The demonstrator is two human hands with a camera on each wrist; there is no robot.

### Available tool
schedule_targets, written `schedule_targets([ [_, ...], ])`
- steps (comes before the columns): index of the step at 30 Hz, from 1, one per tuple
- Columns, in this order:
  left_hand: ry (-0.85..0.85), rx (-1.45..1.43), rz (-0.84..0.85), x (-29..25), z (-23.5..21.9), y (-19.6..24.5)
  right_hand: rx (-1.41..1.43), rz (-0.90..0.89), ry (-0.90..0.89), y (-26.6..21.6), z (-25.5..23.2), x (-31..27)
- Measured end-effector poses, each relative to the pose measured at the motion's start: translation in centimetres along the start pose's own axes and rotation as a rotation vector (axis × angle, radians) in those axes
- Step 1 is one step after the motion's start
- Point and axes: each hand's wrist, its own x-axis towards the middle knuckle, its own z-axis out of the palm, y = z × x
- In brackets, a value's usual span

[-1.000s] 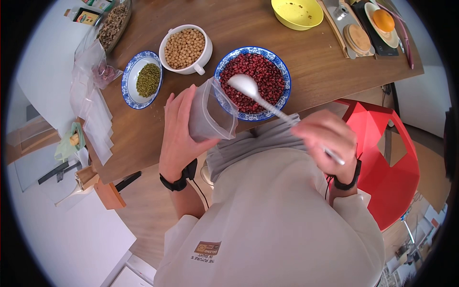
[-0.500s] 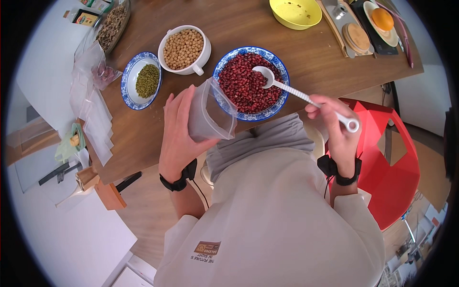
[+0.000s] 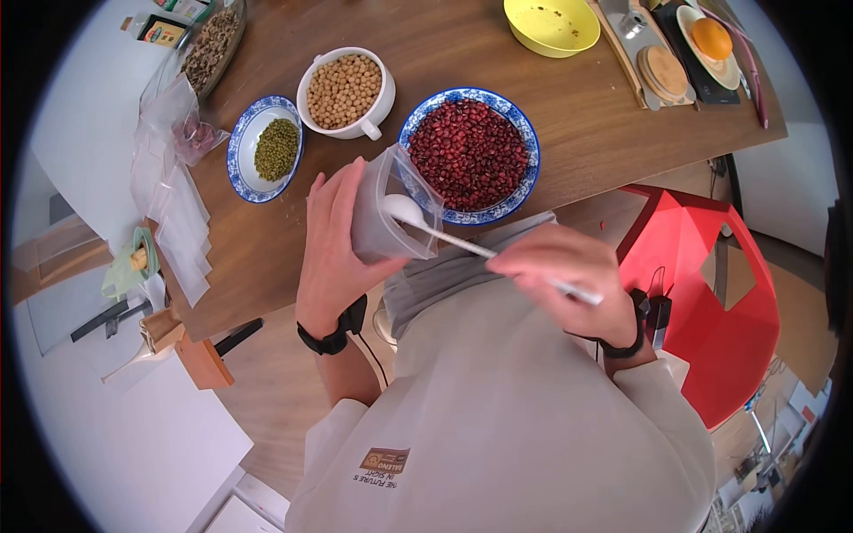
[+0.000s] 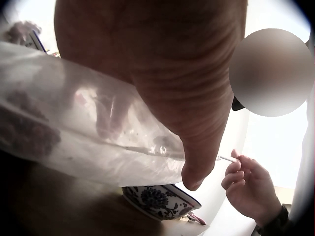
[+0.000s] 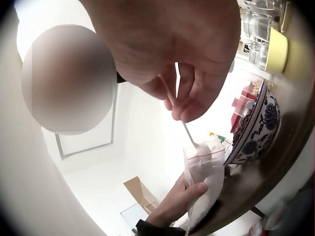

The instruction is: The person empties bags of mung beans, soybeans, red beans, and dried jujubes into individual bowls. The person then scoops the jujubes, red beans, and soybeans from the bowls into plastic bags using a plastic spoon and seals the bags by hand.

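Observation:
My left hand point(image 3: 333, 249) grips a clear zip bag point(image 3: 373, 226) and keeps its mouth open, just left of the blue-and-white bowl of red beans point(image 3: 466, 155). In the left wrist view the bag point(image 4: 88, 118) shows a dark red mass at its far left. Pinched in my right hand point(image 3: 569, 280) is the handle of a white spoon point(image 3: 404, 210), whose bowl lies at the bag's mouth. In the right wrist view the spoon's handle point(image 5: 187, 132) runs down into the bag point(image 5: 206, 172). What the spoon carries cannot be made out.
Left of the bean bowl stand a white cup of chickpeas point(image 3: 342, 89) and a small dish of green beans point(image 3: 275, 149). Flat bags point(image 3: 178, 222) lie at the table's left edge. A yellow bowl point(image 3: 553, 25) is at the back; a red chair point(image 3: 720, 311) stands at the right.
The spoon first dipped into the red beans, then moved left with my right hand to the bag's mouth. My left hand and the bag have barely moved.

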Motion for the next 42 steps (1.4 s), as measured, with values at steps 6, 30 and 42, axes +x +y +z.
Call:
schedule_targets([
  [6, 0.039, -0.016, 0.022, 0.0, 0.2, -0.1, -0.184, -0.083, -0.088, -0.9, -1.8, 0.1],
  [30, 0.009, -0.003, 0.029, 0.1, 0.0, 0.0, 0.267, 0.251, 0.438, 2.4, -2.9, -2.1],
  [42, 0.029, -0.025, 0.038, 0.0, 0.2, -0.3, -0.108, -0.072, -0.071, 0.2, 0.3, 0.0],
])
